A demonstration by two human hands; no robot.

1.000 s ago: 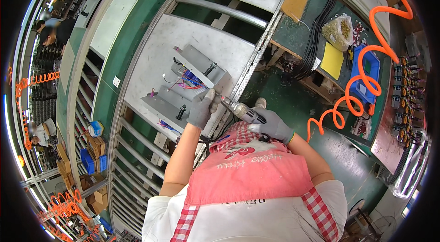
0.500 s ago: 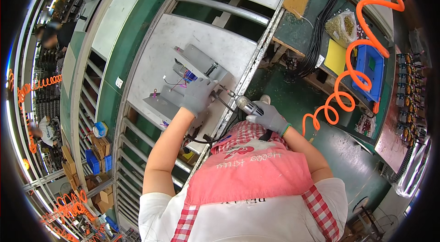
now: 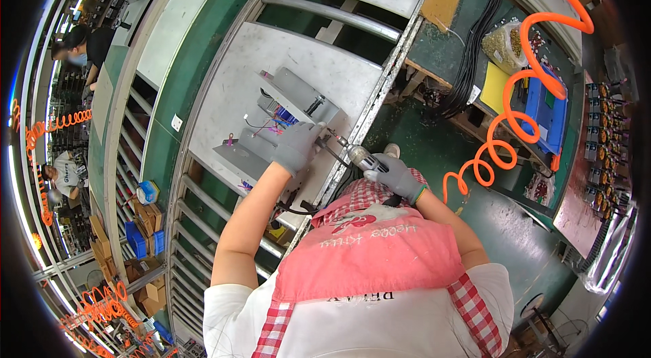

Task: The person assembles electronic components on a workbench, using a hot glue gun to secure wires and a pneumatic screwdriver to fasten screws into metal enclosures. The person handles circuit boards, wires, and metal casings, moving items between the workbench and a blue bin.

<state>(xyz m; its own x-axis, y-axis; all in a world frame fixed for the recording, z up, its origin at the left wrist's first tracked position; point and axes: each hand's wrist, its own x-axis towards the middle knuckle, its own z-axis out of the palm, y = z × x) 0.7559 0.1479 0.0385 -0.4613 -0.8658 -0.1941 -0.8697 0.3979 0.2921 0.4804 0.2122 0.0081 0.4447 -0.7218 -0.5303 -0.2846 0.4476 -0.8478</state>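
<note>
On the pale board, gray metal parts lie beyond and beside the left hand, whose hold I cannot tell, while the right hand wraps around the driver, its tip near the left hand.

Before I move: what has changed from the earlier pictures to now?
The left hand has moved slightly forward toward the grey metal housing, now hiding the black post on the lower bracket. The right hand and its power screwdriver edged forward; the orange coiled hose swung left. The right hand keeps its grip; the left's is unclear. The housing stays on the pale board.
</note>
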